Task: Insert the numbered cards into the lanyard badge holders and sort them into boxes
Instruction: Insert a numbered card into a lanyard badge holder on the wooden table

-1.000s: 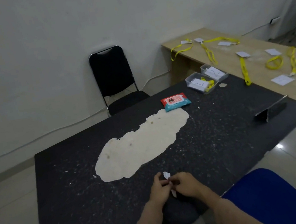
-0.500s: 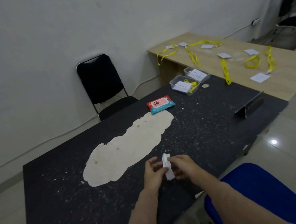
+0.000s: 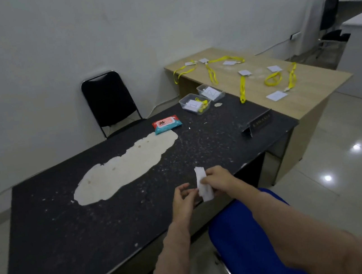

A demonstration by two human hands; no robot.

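On the near table (image 3: 70, 225): wipes pack (image 3: 166, 124) left of boxes (image 3: 184, 106); behind, a chair (image 3: 108, 101); lanyards (image 3: 242, 89) on the far desk (image 3: 312, 102).

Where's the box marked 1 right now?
Head view: the box marked 1 sits at the far right corner of the black table, just left of the box marked 2 and right of the wipes pack.
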